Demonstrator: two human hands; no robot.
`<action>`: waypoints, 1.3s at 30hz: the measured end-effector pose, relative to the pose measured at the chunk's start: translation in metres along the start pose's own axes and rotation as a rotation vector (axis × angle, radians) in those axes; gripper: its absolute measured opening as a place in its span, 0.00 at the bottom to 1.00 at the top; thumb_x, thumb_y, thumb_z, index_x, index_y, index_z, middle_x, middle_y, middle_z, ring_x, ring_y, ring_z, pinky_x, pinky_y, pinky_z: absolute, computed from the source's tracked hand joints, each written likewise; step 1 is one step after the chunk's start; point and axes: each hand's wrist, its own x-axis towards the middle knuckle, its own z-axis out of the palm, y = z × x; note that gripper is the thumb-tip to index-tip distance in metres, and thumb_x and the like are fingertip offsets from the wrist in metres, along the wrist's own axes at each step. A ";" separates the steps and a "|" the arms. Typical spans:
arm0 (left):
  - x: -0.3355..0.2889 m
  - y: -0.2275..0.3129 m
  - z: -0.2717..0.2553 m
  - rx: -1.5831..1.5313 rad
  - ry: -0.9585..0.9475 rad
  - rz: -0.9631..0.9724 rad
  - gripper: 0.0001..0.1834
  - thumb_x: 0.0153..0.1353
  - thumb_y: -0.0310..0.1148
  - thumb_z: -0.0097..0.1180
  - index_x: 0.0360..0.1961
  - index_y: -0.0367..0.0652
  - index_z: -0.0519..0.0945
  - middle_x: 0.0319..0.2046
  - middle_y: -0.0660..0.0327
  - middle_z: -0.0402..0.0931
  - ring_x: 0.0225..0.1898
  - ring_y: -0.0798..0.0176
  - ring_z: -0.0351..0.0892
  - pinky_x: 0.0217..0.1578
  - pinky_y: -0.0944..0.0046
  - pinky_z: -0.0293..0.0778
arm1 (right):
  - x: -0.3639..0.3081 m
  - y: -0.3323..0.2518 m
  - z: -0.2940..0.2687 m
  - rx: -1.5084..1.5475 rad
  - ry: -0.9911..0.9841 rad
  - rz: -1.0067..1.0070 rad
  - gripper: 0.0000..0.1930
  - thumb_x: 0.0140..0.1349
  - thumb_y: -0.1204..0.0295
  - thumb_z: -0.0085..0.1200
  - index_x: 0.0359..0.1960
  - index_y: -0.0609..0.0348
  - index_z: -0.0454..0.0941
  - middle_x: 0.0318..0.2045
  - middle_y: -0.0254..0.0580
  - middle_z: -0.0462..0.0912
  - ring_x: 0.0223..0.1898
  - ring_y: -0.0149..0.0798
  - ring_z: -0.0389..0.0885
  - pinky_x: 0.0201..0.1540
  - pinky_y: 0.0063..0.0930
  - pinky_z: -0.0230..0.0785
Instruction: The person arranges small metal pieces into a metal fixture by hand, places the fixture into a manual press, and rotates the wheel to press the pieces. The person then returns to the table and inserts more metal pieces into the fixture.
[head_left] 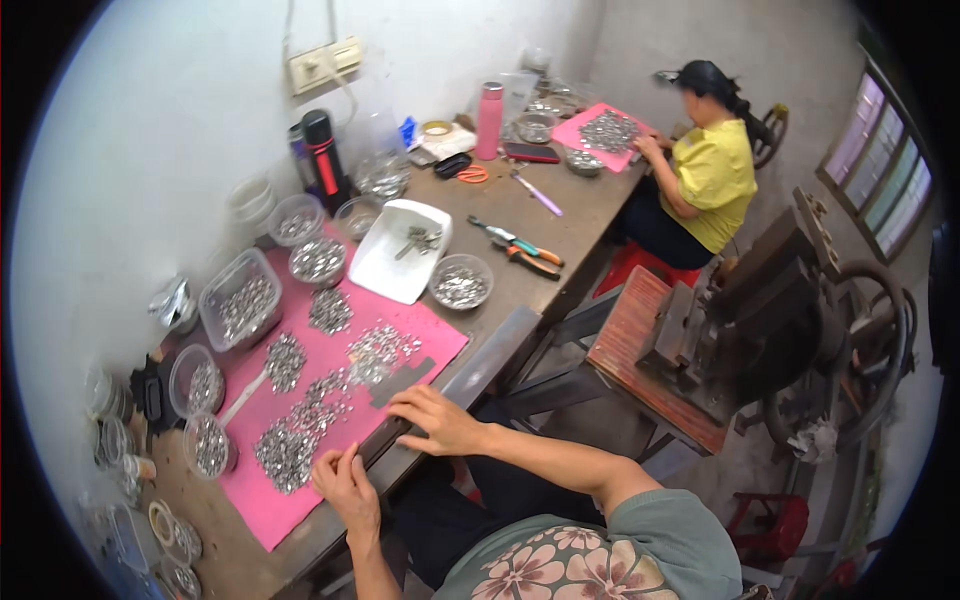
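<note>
At the table's near edge, my left hand (350, 488) has its fingers bent together by the end of a dark metal bar (384, 438). Whatever its fingertips may pinch is too small to make out. My right hand (440, 422) reaches over the bar's other end, thumb apart from the curved fingers, with nothing visible between them. A flat grey strip (405, 380) lies just beyond its fingertips. Past both hands spreads a pink sheet (255, 500), bearing several heaps of small shiny metal pieces (287, 455). The heap nearest my left hand is the largest.
Clear tubs (240, 300) of metal pieces line the sheet's far left side. A white tray (385, 250), pliers (520, 250) and a black bottle (325, 160) stand or lie farther back. A heavy machine (760, 320) is at right. Another person (712, 170) sits at the far end.
</note>
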 end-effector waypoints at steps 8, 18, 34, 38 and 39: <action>0.004 0.008 0.009 0.100 0.026 0.117 0.17 0.55 0.31 0.70 0.48 0.47 0.86 0.44 0.59 0.78 0.52 0.53 0.73 0.61 0.48 0.59 | -0.002 -0.002 0.007 -0.076 0.051 0.052 0.32 0.55 0.68 0.70 0.61 0.63 0.73 0.53 0.51 0.76 0.55 0.54 0.75 0.60 0.43 0.69; -0.064 -0.015 -0.016 -0.250 0.325 -0.031 0.19 0.76 0.23 0.40 0.65 0.34 0.63 0.64 0.41 0.70 0.65 0.49 0.73 0.64 0.50 0.72 | 0.001 -0.001 0.013 -0.056 0.066 0.010 0.23 0.57 0.65 0.68 0.51 0.62 0.78 0.47 0.50 0.77 0.52 0.54 0.75 0.58 0.45 0.70; -0.017 0.013 -0.024 -0.036 0.137 0.044 0.22 0.56 0.31 0.70 0.53 0.43 0.80 0.45 0.56 0.80 0.49 0.50 0.77 0.53 0.49 0.69 | 0.000 -0.005 0.009 -0.122 0.088 0.016 0.22 0.55 0.67 0.71 0.51 0.59 0.79 0.48 0.45 0.79 0.52 0.51 0.77 0.56 0.44 0.68; -0.011 -0.008 -0.004 0.118 0.115 0.093 0.28 0.55 0.39 0.72 0.57 0.44 0.79 0.46 0.58 0.78 0.51 0.52 0.73 0.59 0.48 0.61 | 0.014 -0.005 0.003 -0.159 0.039 -0.005 0.17 0.57 0.69 0.68 0.47 0.57 0.82 0.43 0.39 0.82 0.49 0.44 0.79 0.59 0.44 0.62; -0.011 -0.009 -0.002 0.139 0.106 0.100 0.28 0.55 0.39 0.72 0.57 0.44 0.79 0.46 0.58 0.78 0.51 0.52 0.74 0.59 0.48 0.61 | 0.016 -0.005 0.003 -0.165 0.046 -0.018 0.14 0.58 0.71 0.67 0.46 0.57 0.82 0.40 0.38 0.83 0.47 0.42 0.80 0.59 0.44 0.61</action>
